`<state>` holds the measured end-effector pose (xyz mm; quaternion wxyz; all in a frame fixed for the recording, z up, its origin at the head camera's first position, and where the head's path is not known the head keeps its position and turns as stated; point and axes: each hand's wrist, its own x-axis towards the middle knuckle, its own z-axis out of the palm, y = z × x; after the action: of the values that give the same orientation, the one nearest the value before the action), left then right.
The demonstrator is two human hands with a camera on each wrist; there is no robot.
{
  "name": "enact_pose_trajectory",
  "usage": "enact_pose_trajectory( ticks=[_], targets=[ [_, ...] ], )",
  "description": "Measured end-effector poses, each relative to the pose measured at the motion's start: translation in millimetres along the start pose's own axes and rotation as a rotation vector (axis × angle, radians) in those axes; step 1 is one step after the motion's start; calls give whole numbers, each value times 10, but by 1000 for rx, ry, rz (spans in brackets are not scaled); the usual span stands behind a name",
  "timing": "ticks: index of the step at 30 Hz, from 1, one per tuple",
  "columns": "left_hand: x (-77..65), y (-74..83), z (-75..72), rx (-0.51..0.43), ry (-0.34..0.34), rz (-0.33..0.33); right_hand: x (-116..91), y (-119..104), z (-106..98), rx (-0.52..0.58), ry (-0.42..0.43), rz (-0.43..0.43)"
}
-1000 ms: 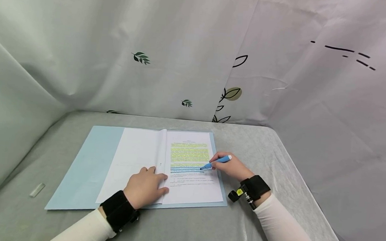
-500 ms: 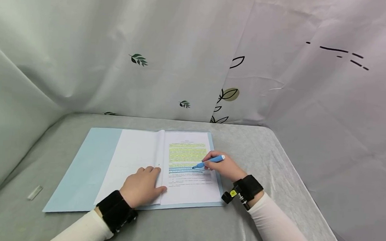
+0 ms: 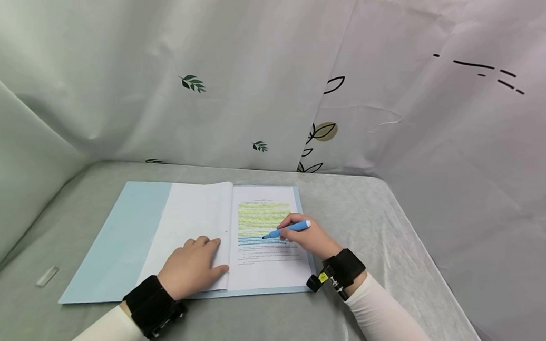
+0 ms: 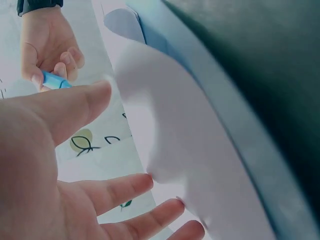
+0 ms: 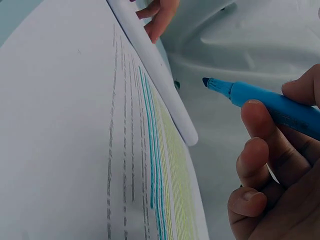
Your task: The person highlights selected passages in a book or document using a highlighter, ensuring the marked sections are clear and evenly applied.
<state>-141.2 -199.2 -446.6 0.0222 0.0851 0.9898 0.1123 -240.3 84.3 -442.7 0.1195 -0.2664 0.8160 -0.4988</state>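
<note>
My right hand point(image 3: 310, 240) pinches a blue highlighter point(image 3: 297, 226) between thumb and fingers, its cap end tilted up to the right. In the head view the dark tip point(image 3: 264, 237) overlaps the blue-marked lines on the printed page point(image 3: 270, 276). Above those lines is a block of yellow-highlighted text point(image 3: 262, 216). In the right wrist view the highlighter point(image 5: 275, 105) shows its bare tip over the page's side. With fingers spread, my left hand point(image 3: 190, 270) rests on the blank left page point(image 3: 191, 207), thumb by the fold. Both pages lie in an open light-blue folder point(image 3: 116, 239).
A small whitish bar point(image 3: 47, 276) lies on the grey-covered table point(image 3: 252, 327), left of the folder. White curtains point(image 3: 262, 59) with leaf prints stand behind and at both sides. The table's right edge point(image 3: 430, 258) slants toward me.
My right hand has moved left with the highlighter, its tip passing along the blue lines. My left hand has shifted left and slightly toward me, its fingers drawing back from the fold.
</note>
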Motion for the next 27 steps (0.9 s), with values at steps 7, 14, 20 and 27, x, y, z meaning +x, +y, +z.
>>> enact_pose_trajectory(
  ticks=[7,14,20,27],
  targets=[
    [-147,-201,-68,6,29,-54,-73,-297,78,76,-27,-27],
    [-332,-596,-199,-27,60,-123,-103,-452,154,111,-64,-61],
    [-494,-1057,-371,-91,54,-228,-100,-460,193,130,-67,-53],
    [-734,-1763,-565,-94,24,-377,-106,-485,219,137,-74,-39]
  ],
)
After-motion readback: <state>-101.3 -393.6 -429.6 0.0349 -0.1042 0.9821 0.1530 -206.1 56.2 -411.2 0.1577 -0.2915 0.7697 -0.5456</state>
